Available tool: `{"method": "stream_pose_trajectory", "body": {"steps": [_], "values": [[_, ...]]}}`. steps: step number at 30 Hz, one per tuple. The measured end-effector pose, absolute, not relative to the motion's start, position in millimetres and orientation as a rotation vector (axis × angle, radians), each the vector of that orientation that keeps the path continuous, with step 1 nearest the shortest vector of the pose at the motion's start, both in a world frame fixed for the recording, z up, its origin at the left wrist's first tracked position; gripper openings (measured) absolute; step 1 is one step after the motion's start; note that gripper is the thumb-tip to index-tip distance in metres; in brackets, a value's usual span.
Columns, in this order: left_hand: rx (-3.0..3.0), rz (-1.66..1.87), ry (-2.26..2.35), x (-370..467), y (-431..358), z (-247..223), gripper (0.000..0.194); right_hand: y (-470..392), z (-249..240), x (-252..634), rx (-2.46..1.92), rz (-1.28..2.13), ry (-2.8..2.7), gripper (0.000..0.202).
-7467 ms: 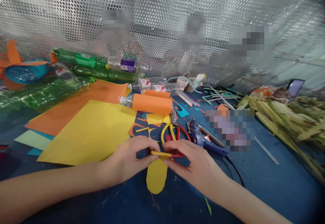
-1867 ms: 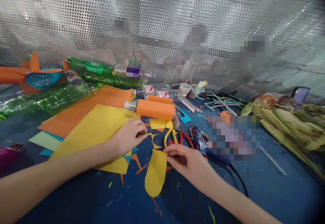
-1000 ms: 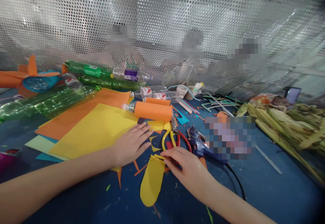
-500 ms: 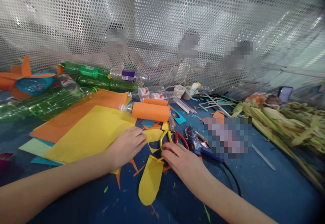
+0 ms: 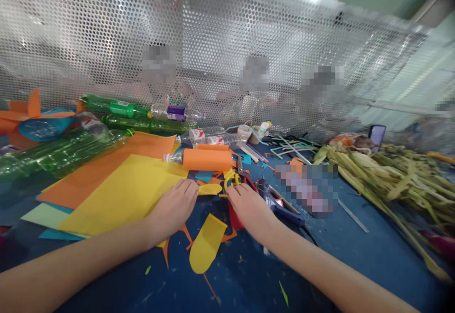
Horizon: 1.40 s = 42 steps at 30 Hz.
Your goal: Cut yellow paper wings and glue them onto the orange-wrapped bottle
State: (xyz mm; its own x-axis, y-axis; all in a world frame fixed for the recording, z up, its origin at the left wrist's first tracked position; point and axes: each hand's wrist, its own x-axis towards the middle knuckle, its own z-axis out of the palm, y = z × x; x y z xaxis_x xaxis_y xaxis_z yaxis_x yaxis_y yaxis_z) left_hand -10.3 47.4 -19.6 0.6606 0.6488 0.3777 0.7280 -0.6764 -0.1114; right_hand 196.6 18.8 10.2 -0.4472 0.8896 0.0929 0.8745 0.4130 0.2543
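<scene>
My left hand (image 5: pixel 175 209) is closed on a small yellow paper piece (image 5: pixel 210 189), whose rounded end sticks out to the right. My right hand (image 5: pixel 250 206) lies over the near side of the yellow-handled scissors (image 5: pixel 232 178), its fingers bent down; what its fingertips hold, if anything, is hidden. Something red shows under that hand. Between the forearms a yellow paper petal (image 5: pixel 207 244) lies flat on the blue table (image 5: pixel 163 287). Behind the hands rests a bottle wrapped in orange paper (image 5: pixel 208 160).
Yellow sheets (image 5: pixel 124 190) and orange sheets lie left, near green bottles (image 5: pixel 67 147) and an orange-and-blue paper flower (image 5: pixel 37 119). At right are a blue glue gun (image 5: pixel 280 204) and corn husks (image 5: pixel 387 175). A perforated metal screen (image 5: pixel 213 43) stands behind.
The camera view has shifted slightly. The small yellow piece has lifted and tilted with my left hand. My right hand has moved off the scissor loops, and the narrow yellow strip has left the petal's top.
</scene>
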Motion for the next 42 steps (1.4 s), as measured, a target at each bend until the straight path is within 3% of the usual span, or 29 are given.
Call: {"method": "stream_pose_trajectory", "body": {"steps": [10, 20, 25, 28, 33, 42], "values": [[-2.644, -0.542, -1.027, -13, 44, -14, 0.026, 68, 11, 216, 1.821, 0.329, 2.635, 0.015], [-2.756, -0.474, -0.281, -12, 6, 6, 0.034, 44, 36, 236, 2.012, -0.018, 2.853, 0.016], [-3.147, -0.517, -0.555, -5, 5, 2, 0.022, 5, 25, 220, 1.923, -0.546, 2.942, 0.015], [-3.369, -0.604, -0.741, -5, 12, 7, 0.043, -5, 13, 219, 1.96, -0.508, 2.911, 0.016], [-3.411, -0.578, -0.921, -7, 21, 8, 0.027, -7, 7, 225, 1.931, -0.517, 2.9, 0.013], [-3.273, -0.632, -0.879, -4, 23, -6, 0.015, -7, 5, 228, 1.722, -0.388, 3.014, 0.01]]}}
